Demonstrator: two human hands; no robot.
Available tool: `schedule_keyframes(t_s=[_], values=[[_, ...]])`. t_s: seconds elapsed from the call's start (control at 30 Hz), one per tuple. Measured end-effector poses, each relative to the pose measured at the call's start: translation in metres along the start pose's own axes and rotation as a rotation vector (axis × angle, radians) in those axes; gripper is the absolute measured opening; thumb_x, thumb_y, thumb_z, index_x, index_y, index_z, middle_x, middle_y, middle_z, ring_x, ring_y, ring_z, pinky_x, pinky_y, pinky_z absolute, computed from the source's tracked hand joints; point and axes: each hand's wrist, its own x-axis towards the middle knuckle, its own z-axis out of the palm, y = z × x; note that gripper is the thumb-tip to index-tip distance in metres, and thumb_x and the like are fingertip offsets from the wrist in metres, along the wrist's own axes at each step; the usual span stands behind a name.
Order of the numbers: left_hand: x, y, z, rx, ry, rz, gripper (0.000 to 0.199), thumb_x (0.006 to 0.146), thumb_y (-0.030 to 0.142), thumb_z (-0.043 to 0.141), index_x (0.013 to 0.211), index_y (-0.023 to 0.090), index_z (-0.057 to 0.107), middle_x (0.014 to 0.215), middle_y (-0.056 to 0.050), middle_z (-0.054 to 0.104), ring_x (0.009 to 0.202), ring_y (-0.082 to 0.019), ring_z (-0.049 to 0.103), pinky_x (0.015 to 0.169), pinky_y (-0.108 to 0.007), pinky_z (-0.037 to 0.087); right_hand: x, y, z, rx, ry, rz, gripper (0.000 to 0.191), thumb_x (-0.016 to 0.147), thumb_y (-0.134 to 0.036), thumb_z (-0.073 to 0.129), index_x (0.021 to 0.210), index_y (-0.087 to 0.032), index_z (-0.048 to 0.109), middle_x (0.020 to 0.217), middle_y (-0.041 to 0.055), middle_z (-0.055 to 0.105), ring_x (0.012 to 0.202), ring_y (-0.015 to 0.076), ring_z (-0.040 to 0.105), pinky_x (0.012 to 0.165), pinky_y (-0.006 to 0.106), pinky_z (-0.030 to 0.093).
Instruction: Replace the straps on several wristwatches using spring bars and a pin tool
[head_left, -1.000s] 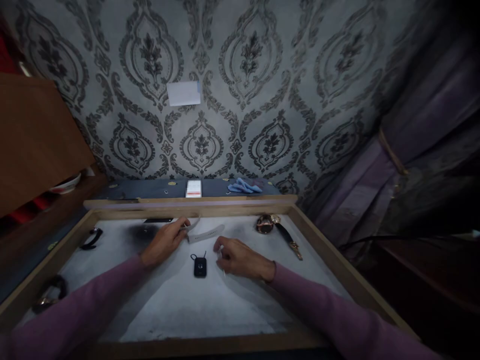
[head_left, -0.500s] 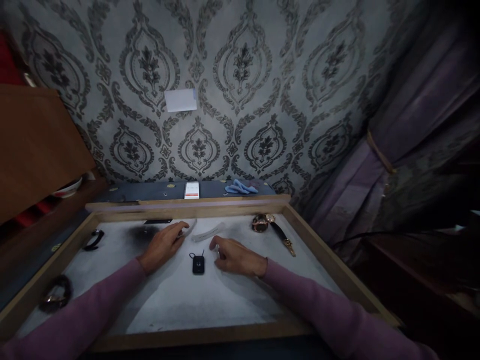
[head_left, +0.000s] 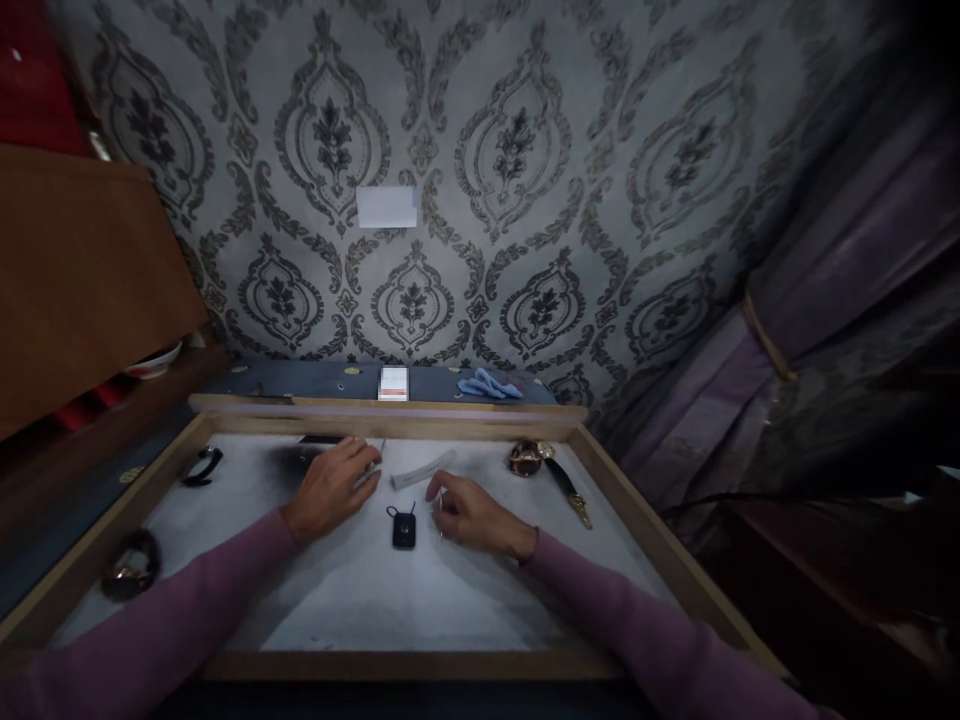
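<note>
Strip [head_left: 414, 475] beside right hand [head_left: 476, 516], grip pinching thin item [head_left: 441, 502], left hand [head_left: 331, 490] grip unclear, black fob [head_left: 404, 531] between them

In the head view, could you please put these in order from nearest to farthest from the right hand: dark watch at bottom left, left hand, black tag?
1. Black tag, just left of the right hand
2. Left hand, farther left
3. Dark watch, bottom left

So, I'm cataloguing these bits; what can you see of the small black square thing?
The black thing is a rounded block, seemingly hard, with a faint pale mark mid-face and a thin dark cord looped at its far end. It lies on the pale tray floor, between the left hand and right hand; neither touches it.
</note>
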Motion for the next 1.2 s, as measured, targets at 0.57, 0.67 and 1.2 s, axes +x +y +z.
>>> schedule_keyframes(t_s=[0.57, 0.67, 1.2], values=[[-0.004, 0.015, 0.003, -0.988, -0.273, -0.337, 0.008, 0.08, 0.023, 0.053, 0.079, 0.018, 0.047, 0.063, 0.0, 0.06, 0.052, -0.013, 0.055, 0.05, -0.022, 0.044, 0.013, -0.018, 0.033, 0.428, 0.117, -0.104, 0.039, 0.088, -0.056, 0.051, 0.099, -0.02, 0.044, 0.06, -0.0047, 0.056, 0.045, 0.0104, 0.048, 0.044, 0.021, 0.036], [-0.002, -0.003, -0.022, -0.286, -0.131, -0.306, 0.007, 0.086, 0.016, 0.047, 0.086, 0.019, 0.053, 0.071, -0.003, 0.065, 0.07, -0.019, 0.062, 0.065, -0.027, 0.045, 0.014, -0.011, 0.017, 0.082, 0.259, -0.166, 0.025, 0.094, -0.036, 0.046, 0.112, -0.02, 0.045, 0.07, -0.0014, 0.059, 0.056, 0.0135, 0.053, 0.055, 0.026, 0.043], [-0.003, -0.033, -0.044, 0.419, -0.476, -0.381, 0.022, 0.094, 0.032, 0.048, 0.099, 0.016, 0.063, 0.092, -0.014, 0.071, 0.088, -0.031, 0.067, 0.069, -0.035, 0.043, 0.025, 0.007, -0.007, -0.875, 0.043, -0.006, 0.031, 0.096, -0.016, 0.044, 0.126, -0.017, 0.052, 0.126, 0.0109, 0.056, 0.092, 0.0196, 0.066, 0.077, 0.029, 0.051]])
